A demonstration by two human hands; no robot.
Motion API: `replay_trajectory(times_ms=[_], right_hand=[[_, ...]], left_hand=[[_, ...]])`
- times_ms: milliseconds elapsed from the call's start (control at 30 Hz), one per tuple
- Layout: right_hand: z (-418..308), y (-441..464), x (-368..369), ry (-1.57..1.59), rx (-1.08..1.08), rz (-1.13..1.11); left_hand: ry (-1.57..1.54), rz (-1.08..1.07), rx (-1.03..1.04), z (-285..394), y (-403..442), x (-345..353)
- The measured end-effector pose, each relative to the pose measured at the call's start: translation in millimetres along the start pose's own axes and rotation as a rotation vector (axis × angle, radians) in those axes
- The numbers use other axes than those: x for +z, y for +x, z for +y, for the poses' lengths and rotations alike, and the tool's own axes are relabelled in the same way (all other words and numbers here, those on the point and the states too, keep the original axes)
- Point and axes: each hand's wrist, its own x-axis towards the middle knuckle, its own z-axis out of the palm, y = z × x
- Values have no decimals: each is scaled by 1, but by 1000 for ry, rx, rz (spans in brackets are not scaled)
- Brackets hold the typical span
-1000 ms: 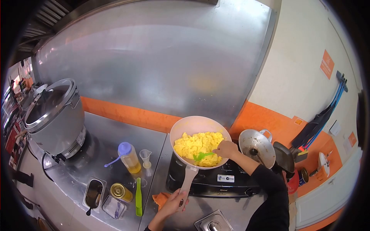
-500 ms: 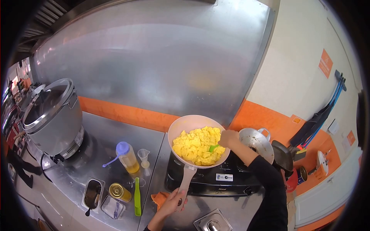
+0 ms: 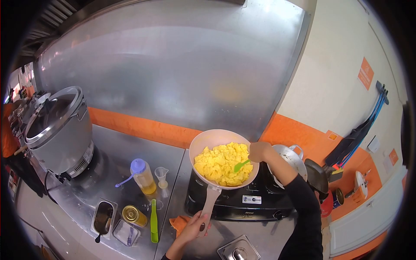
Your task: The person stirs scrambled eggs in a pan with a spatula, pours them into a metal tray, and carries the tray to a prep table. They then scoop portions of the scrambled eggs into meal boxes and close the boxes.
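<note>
My left hand [image 3: 191, 227] is closed around the handle of a light pink frying pan [image 3: 212, 198], which sits over the left side of a black gas stove [image 3: 234, 211]. Scrambled eggs [image 3: 219, 164] in yellow clumps fill much of the pan. At the pan's right side my right hand [image 3: 260, 152] grips a green spatula [image 3: 242, 165]. Its tip touches the eggs, while most of its handle is hidden in my fist. An orange cloth [image 3: 178, 223] lies beside my left hand.
A metal pot [image 3: 291, 157] stands on the right burner. Left are an oil squeeze bottle [image 3: 144, 177], a small measuring cup [image 3: 161, 174], a green tool [image 3: 154, 221], a gold-lidded jar [image 3: 134, 215], metal containers [image 3: 104, 212] and a large cooker [image 3: 60, 134]. A person [image 3: 13, 143] stands at far left.
My right hand has shifted slightly right and up with the spatula, showing more of its green blade. The pan and my left hand stay put. At far left, more of the person shows.
</note>
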Motion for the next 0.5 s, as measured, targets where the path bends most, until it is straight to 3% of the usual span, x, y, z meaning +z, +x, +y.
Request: replay_trajectory(times_ms=[100,200,267,333,500], right_hand=[[-14,-36,-21,34,-90,2],[-50,-57,-40,-10,-146,-262],[-59,-15,8,-59,-421,-257],[-91,-19,19,68,-318,-35],[-128,21,38,20,-196,245]], left_hand=[[-16,-23,11,0,1,-1],[-18,-36,23,2,0,0],[-35,-33,25,-1,2,0],[-11,-40,22,0,1,-1],[14,-34,30,-2,1,-1]])
